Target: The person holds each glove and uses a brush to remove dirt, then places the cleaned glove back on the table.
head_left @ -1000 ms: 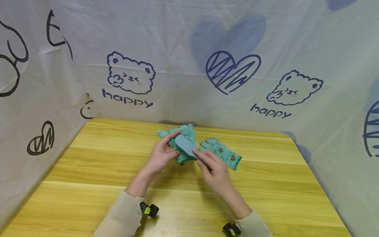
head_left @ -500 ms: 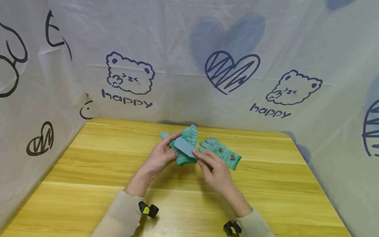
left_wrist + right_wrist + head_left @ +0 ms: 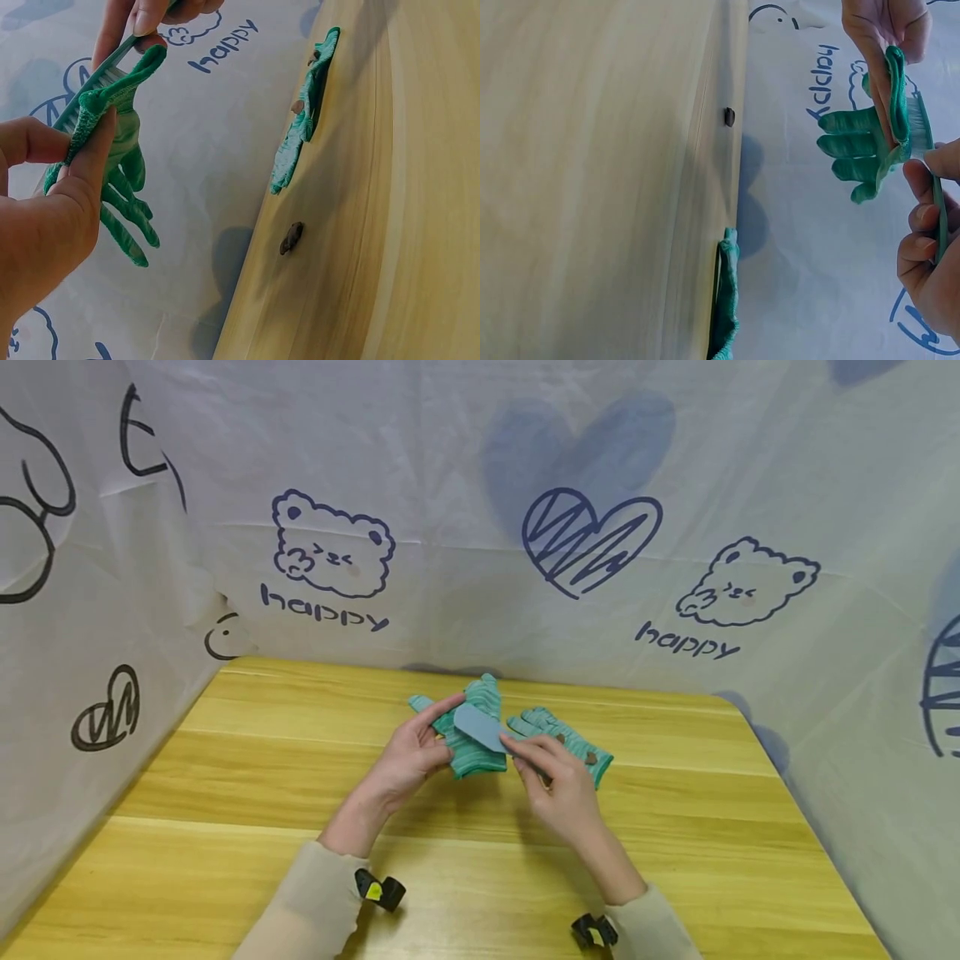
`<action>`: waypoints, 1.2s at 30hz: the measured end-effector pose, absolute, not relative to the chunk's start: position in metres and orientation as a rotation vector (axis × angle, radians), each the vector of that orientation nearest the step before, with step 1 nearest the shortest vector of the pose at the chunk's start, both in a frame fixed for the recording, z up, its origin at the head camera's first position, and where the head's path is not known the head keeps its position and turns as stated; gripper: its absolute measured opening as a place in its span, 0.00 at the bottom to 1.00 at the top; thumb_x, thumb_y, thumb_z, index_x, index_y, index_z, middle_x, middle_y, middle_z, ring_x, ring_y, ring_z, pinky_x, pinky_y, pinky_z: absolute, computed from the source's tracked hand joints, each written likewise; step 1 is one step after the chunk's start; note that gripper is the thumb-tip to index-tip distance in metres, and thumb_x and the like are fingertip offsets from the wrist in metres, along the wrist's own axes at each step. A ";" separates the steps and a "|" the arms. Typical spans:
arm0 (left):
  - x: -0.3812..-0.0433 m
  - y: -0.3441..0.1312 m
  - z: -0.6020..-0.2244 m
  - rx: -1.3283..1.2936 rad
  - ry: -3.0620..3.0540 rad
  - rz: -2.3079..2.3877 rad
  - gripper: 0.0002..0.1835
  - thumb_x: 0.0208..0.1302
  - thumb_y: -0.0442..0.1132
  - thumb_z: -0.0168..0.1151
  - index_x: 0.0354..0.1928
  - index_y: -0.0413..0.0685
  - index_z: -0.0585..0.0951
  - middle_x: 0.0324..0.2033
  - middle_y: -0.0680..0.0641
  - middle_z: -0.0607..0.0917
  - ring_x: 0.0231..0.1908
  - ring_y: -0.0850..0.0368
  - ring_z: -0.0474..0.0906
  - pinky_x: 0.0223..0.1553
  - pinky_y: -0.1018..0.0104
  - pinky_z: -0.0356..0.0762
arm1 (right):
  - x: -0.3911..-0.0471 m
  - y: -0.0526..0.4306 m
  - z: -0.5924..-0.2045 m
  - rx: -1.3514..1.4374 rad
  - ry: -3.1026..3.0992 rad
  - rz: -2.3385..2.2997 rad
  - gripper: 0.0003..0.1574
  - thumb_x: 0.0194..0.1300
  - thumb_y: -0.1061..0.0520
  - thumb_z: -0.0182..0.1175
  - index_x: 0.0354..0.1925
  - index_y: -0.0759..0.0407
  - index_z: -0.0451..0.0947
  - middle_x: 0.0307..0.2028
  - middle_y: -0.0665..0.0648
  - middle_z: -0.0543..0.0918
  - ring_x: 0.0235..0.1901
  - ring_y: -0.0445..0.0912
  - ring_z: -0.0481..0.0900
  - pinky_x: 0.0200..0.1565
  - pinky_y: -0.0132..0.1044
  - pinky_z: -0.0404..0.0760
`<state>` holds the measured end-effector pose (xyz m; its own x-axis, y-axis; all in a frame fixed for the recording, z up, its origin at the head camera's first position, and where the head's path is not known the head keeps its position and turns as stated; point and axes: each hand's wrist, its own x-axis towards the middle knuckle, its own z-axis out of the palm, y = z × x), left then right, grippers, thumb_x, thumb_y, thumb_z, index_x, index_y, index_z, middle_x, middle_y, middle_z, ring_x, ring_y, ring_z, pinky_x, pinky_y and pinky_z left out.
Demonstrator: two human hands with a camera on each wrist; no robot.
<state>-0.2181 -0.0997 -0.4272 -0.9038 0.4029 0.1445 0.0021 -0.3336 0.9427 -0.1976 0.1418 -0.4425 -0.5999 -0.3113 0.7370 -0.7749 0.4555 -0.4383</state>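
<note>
My left hand (image 3: 408, 760) pinches a green striped knit glove (image 3: 474, 762) near its cuff, holding it above the table. In the left wrist view the glove's fingers (image 3: 124, 225) dangle. My right hand (image 3: 558, 789) grips the handle of a blue-grey brush (image 3: 478, 728), whose flat back faces up in the head view. Pale bristles (image 3: 919, 135) meet the glove's cuff in the right wrist view. Part of the glove is hidden by the brush and the left fingers. A second striped glove (image 3: 579, 745) with brown lumps on it lies right of the held one, partly behind my right hand.
A small dark brown lump (image 3: 291, 238) lies on the wooden table (image 3: 465, 893) below the held glove. White cloth (image 3: 450, 593) with bear and heart drawings hangs behind the table and on both sides.
The brush slides slightly right and down across the held glove, with the right hand shifting right. The held glove turns, and its cuff shows more. The other glove stays put.
</note>
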 end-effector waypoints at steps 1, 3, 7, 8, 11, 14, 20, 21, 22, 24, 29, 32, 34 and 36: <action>-0.218 -0.100 -0.427 0.524 1.644 2.319 0.45 0.59 0.15 0.47 0.81 0.39 0.55 0.64 0.36 0.76 0.41 0.63 0.81 0.36 0.73 0.78 | -0.198 0.142 -0.442 0.903 -2.132 1.051 0.24 0.66 0.72 0.66 0.58 0.60 0.86 0.44 0.55 0.87 0.26 0.39 0.71 0.25 0.28 0.68; -0.218 -0.099 -0.427 0.525 1.651 2.319 0.46 0.58 0.15 0.47 0.81 0.39 0.56 0.67 0.34 0.73 0.42 0.62 0.81 0.35 0.74 0.76 | -0.198 0.143 -0.442 0.892 -2.131 1.056 0.24 0.65 0.72 0.66 0.58 0.60 0.86 0.44 0.55 0.87 0.25 0.39 0.70 0.25 0.27 0.67; -0.218 -0.099 -0.427 0.545 1.667 2.319 0.46 0.58 0.15 0.47 0.81 0.39 0.56 0.71 0.31 0.67 0.43 0.62 0.79 0.34 0.74 0.73 | -0.199 0.145 -0.442 0.868 -2.142 1.070 0.24 0.66 0.71 0.66 0.58 0.59 0.86 0.43 0.55 0.87 0.23 0.38 0.67 0.24 0.26 0.65; -0.218 -0.098 -0.427 0.548 1.667 2.321 0.46 0.58 0.15 0.47 0.81 0.39 0.56 0.72 0.32 0.66 0.43 0.62 0.79 0.33 0.74 0.73 | -0.199 0.145 -0.442 0.862 -2.146 1.074 0.24 0.66 0.71 0.66 0.58 0.59 0.86 0.43 0.55 0.87 0.23 0.37 0.66 0.24 0.25 0.65; -0.218 -0.098 -0.428 0.553 1.660 2.328 0.46 0.58 0.15 0.46 0.81 0.39 0.56 0.73 0.31 0.65 0.42 0.62 0.78 0.34 0.74 0.72 | -0.199 0.147 -0.442 0.858 -2.150 1.070 0.23 0.66 0.71 0.66 0.58 0.59 0.86 0.42 0.55 0.87 0.22 0.37 0.65 0.24 0.25 0.64; -0.219 -0.098 -0.429 0.553 1.650 2.331 0.46 0.58 0.14 0.46 0.81 0.39 0.56 0.74 0.31 0.63 0.40 0.61 0.78 0.33 0.73 0.71 | -0.199 0.148 -0.441 0.859 -2.143 1.066 0.24 0.64 0.72 0.67 0.58 0.60 0.86 0.41 0.56 0.87 0.22 0.38 0.66 0.24 0.25 0.64; -0.220 -0.099 -0.429 0.562 1.638 2.342 0.46 0.58 0.14 0.46 0.81 0.39 0.55 0.74 0.31 0.63 0.43 0.61 0.79 0.35 0.73 0.73 | -0.202 0.150 -0.440 0.866 -2.144 1.071 0.24 0.64 0.72 0.67 0.58 0.61 0.86 0.41 0.56 0.87 0.24 0.39 0.70 0.23 0.29 0.68; -0.220 -0.099 -0.428 0.563 1.636 2.344 0.46 0.58 0.14 0.46 0.81 0.39 0.55 0.74 0.31 0.63 0.44 0.61 0.79 0.36 0.73 0.73 | -0.202 0.150 -0.440 0.870 -2.140 1.071 0.24 0.64 0.72 0.67 0.58 0.61 0.86 0.40 0.56 0.87 0.24 0.39 0.70 0.23 0.30 0.68; -0.220 -0.099 -0.428 0.564 1.635 2.344 0.46 0.58 0.14 0.46 0.81 0.39 0.55 0.74 0.30 0.63 0.45 0.62 0.79 0.36 0.73 0.73 | -0.203 0.150 -0.440 0.873 -2.134 1.069 0.25 0.63 0.73 0.67 0.57 0.61 0.86 0.40 0.56 0.87 0.24 0.39 0.71 0.23 0.30 0.69; -0.220 -0.099 -0.428 0.560 1.631 2.345 0.46 0.58 0.14 0.46 0.81 0.39 0.55 0.74 0.31 0.64 0.46 0.62 0.80 0.36 0.73 0.74 | -0.204 0.151 -0.440 0.878 -2.122 1.073 0.25 0.63 0.73 0.66 0.57 0.61 0.87 0.40 0.56 0.87 0.25 0.39 0.71 0.23 0.30 0.69; -0.220 -0.100 -0.427 0.550 1.651 2.341 0.46 0.57 0.13 0.46 0.81 0.39 0.55 0.73 0.31 0.65 0.45 0.62 0.79 0.37 0.73 0.75 | -0.205 0.154 -0.439 0.869 -2.110 1.083 0.23 0.65 0.73 0.65 0.57 0.62 0.86 0.41 0.58 0.87 0.24 0.39 0.71 0.24 0.26 0.68; -0.221 -0.102 -0.427 0.531 1.683 2.346 0.47 0.56 0.13 0.46 0.81 0.38 0.56 0.71 0.32 0.68 0.43 0.62 0.78 0.36 0.73 0.74 | -0.206 0.159 -0.437 0.814 -2.092 1.094 0.23 0.65 0.73 0.65 0.57 0.63 0.86 0.41 0.58 0.87 0.24 0.39 0.71 0.23 0.24 0.67; -0.221 -0.104 -0.426 0.506 1.707 2.352 0.47 0.56 0.14 0.46 0.81 0.39 0.57 0.68 0.34 0.70 0.40 0.62 0.76 0.35 0.73 0.73 | -0.206 0.162 -0.434 0.763 -2.067 1.123 0.23 0.64 0.74 0.65 0.57 0.64 0.86 0.41 0.59 0.87 0.26 0.40 0.73 0.25 0.24 0.69; -0.221 -0.107 -0.424 0.482 1.727 2.349 0.46 0.57 0.14 0.47 0.81 0.40 0.57 0.65 0.38 0.72 0.34 0.63 0.73 0.32 0.74 0.70 | -0.207 0.165 -0.432 0.729 -2.038 1.153 0.24 0.63 0.75 0.65 0.56 0.65 0.86 0.41 0.60 0.87 0.29 0.42 0.75 0.28 0.23 0.71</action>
<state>-0.2207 -0.1066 -0.4242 -0.9298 0.3367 0.1488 0.0416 -0.3055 0.9513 -0.2067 0.1653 -0.4322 -0.6148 -0.1389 0.7764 -0.7370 0.4517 -0.5028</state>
